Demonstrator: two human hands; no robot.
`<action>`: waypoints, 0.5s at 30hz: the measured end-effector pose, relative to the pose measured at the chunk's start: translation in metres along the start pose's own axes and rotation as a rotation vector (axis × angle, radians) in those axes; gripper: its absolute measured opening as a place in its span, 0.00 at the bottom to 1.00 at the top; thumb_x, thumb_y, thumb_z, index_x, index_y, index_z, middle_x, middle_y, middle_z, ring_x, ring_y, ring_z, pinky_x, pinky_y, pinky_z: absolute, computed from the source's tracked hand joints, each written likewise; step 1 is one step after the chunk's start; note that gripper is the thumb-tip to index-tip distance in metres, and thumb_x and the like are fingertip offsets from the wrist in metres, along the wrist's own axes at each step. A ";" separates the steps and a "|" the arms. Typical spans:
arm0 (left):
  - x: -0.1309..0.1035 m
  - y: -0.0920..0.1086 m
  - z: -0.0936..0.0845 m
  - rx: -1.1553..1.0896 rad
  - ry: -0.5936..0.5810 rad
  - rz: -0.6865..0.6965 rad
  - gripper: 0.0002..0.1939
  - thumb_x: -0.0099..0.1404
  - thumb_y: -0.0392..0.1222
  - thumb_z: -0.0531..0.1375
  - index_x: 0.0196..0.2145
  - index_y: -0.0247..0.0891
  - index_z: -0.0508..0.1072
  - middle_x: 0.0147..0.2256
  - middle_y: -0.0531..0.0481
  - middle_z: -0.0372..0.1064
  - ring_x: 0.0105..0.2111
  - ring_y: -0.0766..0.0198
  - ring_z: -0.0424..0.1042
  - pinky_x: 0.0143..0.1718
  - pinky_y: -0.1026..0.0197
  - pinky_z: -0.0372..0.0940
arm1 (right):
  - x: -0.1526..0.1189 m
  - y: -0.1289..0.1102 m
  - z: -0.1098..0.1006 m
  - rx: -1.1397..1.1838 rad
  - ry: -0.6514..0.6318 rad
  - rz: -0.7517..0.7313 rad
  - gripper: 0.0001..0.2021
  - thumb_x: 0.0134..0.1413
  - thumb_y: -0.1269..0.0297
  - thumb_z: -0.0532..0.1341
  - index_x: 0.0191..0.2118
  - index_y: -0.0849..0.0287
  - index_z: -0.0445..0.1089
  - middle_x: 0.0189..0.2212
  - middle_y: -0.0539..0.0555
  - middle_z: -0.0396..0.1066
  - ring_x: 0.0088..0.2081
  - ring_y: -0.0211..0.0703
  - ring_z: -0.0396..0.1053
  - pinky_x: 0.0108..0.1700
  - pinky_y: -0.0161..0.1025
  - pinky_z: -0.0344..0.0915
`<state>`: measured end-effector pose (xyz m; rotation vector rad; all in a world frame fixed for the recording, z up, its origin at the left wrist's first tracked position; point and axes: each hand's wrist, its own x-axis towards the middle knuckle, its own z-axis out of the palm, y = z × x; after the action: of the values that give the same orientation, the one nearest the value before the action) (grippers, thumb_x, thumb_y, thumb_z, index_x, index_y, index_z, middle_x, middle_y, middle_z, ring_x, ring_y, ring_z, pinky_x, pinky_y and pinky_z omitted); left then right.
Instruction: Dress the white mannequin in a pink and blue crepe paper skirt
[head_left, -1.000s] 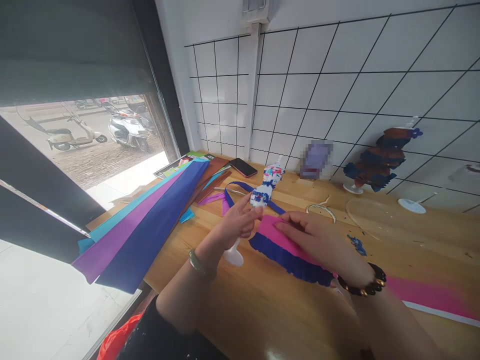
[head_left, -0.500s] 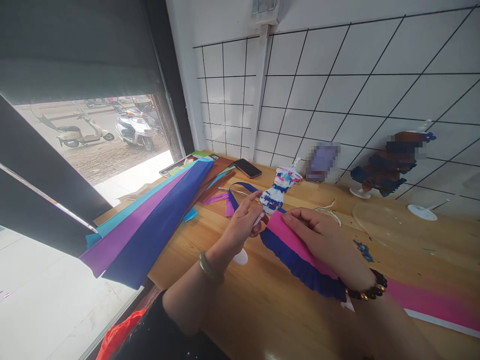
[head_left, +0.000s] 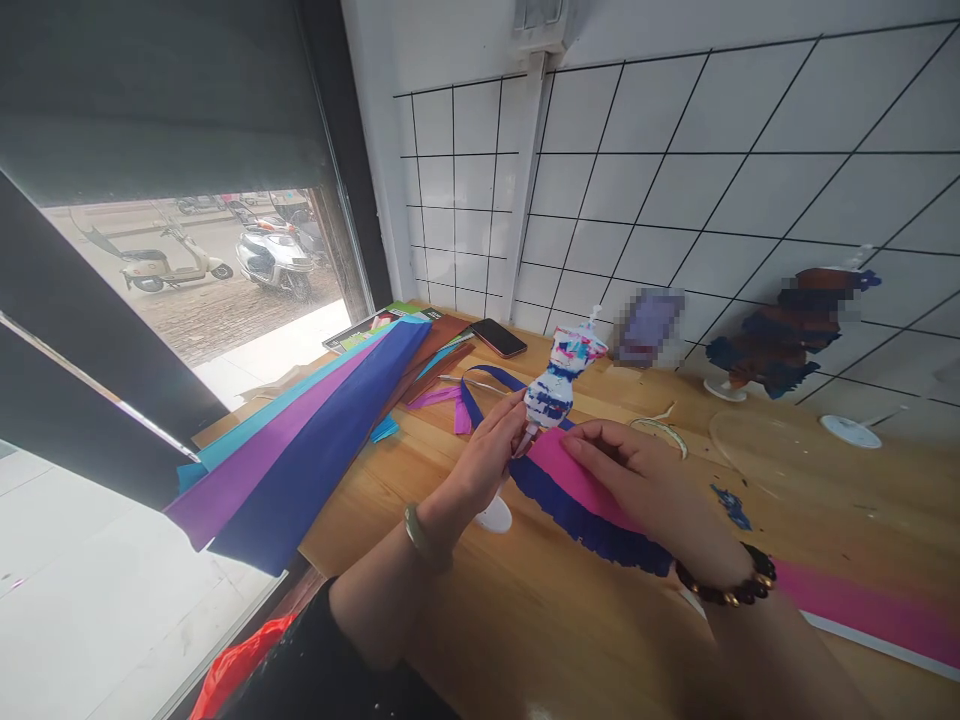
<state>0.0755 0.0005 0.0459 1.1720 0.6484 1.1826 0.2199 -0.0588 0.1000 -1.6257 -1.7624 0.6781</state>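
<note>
A small white dress form (head_left: 553, 385) with blue and pink patches leans over the wooden table (head_left: 420, 480), its round white base (head_left: 495, 514) below. My left hand (head_left: 491, 445) is closed around its stand, just under the form. My right hand (head_left: 630, 465) pinches the upper edge of a pink strip (head_left: 577, 480) that has a ruffled dark blue border (head_left: 592, 528). The strip's left end lies close beside the stand and my left fingers, which partly hide the contact there.
Blue, purple and teal sheets (head_left: 315, 430) lie at the left, a phone (head_left: 498, 337) behind them. Farther right are a dark ruffled figure (head_left: 784, 335), a white disc (head_left: 850, 431), blue scraps (head_left: 731, 506) and pink material (head_left: 870, 605).
The dress form has become more upright, and my left fingers have closed in around its stand. The strip has shifted slightly left and its blue border now hangs at a different angle.
</note>
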 end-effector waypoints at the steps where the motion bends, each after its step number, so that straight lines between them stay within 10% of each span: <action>1: 0.000 0.000 0.000 -0.017 -0.022 -0.029 0.19 0.61 0.55 0.54 0.42 0.39 0.71 0.24 0.51 0.61 0.22 0.66 0.58 0.23 0.63 0.57 | 0.000 0.000 0.000 0.015 0.009 -0.003 0.15 0.56 0.51 0.52 0.33 0.55 0.70 0.27 0.49 0.71 0.29 0.40 0.64 0.29 0.34 0.62; 15: -0.002 -0.001 0.002 -0.080 -0.072 -0.111 0.18 0.60 0.53 0.55 0.22 0.38 0.58 0.21 0.55 0.47 0.21 0.70 0.45 0.21 0.64 0.44 | 0.003 0.006 0.008 0.027 0.094 0.032 0.14 0.54 0.53 0.55 0.33 0.56 0.72 0.30 0.50 0.74 0.32 0.41 0.69 0.31 0.35 0.63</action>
<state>0.0769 -0.0017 0.0449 1.0928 0.5986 1.0587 0.2181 -0.0552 0.0903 -1.6435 -1.6570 0.6271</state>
